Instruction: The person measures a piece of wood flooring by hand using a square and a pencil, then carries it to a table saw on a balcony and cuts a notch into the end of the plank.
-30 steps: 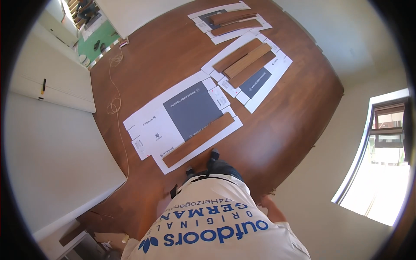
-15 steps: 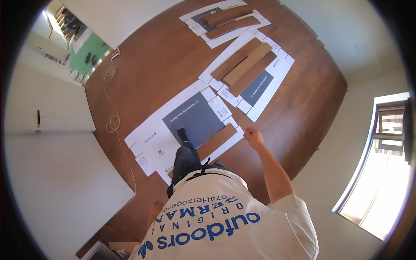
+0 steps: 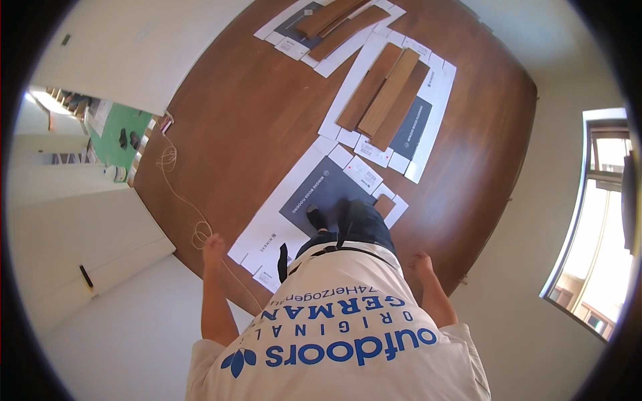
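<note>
My left hand hangs out to the left, over the floor and beside a loose pale cable; motion smears its fingers. My right hand is low at my right side, above bare wood floor, its fingers curled in with nothing seen in them. Below me a flattened white carton with a dark grey panel lies on the floor, and my dark-socked foot is on it. A short end of a brown floorboard shows at the carton's right, partly hidden by my leg.
Ahead, brown floorboards lie on a second flattened carton. More boards rest on a third carton. A doorway on the left shows green floor covering and shoes. At right is a window.
I have moved forward over the nearest carton and turned a little. My left hand has swung up into view; my right hand has dropped back toward my side.
</note>
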Demonstrator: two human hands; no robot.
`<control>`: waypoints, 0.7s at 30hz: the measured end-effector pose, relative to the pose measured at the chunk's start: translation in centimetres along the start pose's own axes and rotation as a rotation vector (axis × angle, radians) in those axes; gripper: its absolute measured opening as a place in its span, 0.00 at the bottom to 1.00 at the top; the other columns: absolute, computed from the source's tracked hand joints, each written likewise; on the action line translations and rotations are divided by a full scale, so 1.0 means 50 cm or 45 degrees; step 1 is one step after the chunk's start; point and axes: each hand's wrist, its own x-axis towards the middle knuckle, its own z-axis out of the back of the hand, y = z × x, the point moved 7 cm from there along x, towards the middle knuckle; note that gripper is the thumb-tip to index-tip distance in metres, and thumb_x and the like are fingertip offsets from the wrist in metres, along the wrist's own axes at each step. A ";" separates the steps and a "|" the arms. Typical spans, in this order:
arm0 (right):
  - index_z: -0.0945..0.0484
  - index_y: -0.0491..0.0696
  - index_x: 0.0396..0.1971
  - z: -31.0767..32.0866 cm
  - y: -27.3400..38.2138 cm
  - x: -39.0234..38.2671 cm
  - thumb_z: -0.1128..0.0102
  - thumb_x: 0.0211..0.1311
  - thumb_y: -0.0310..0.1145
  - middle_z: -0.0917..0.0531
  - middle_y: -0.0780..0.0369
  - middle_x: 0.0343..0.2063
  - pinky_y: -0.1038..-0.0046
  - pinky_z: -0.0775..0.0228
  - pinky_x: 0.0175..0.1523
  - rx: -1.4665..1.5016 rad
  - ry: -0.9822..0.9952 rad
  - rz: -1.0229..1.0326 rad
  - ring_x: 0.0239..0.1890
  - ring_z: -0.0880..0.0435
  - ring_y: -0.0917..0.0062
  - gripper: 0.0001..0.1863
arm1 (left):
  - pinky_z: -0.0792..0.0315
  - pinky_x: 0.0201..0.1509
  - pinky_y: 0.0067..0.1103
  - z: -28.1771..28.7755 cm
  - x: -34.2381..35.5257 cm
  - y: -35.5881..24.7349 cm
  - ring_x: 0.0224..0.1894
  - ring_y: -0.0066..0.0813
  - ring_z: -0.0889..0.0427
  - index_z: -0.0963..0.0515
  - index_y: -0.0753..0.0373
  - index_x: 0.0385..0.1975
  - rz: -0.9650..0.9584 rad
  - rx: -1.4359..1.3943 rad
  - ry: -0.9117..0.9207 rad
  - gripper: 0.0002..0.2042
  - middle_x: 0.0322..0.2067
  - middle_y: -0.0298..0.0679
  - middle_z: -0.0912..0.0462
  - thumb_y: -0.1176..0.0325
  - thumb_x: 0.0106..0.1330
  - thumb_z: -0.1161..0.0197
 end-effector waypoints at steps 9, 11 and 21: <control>0.20 0.42 0.42 -0.173 0.314 0.185 0.46 0.66 0.32 0.13 0.58 0.27 0.70 0.23 0.32 -0.273 0.093 0.189 0.28 0.13 0.73 0.11 | 0.28 0.36 0.16 -0.145 0.235 -0.180 0.33 0.19 0.22 0.22 0.58 0.50 0.114 0.172 0.110 0.11 0.32 0.30 0.20 0.68 0.70 0.41; 0.21 0.44 0.41 -0.201 0.443 0.218 0.49 0.69 0.34 0.14 0.58 0.26 0.70 0.24 0.31 -0.497 0.098 0.265 0.29 0.13 0.73 0.11 | 0.28 0.32 0.18 -0.206 0.192 -0.141 0.31 0.23 0.21 0.21 0.58 0.49 0.160 -0.009 0.211 0.10 0.30 0.33 0.19 0.67 0.70 0.41; 0.24 0.42 0.47 -0.196 0.998 0.180 0.47 0.67 0.29 0.14 0.59 0.29 0.74 0.23 0.35 -0.047 -0.209 0.571 0.29 0.15 0.76 0.12 | 0.24 0.44 0.23 -0.264 0.289 -0.135 0.37 0.27 0.20 0.20 0.64 0.48 0.380 0.788 0.699 0.10 0.33 0.37 0.18 0.71 0.71 0.43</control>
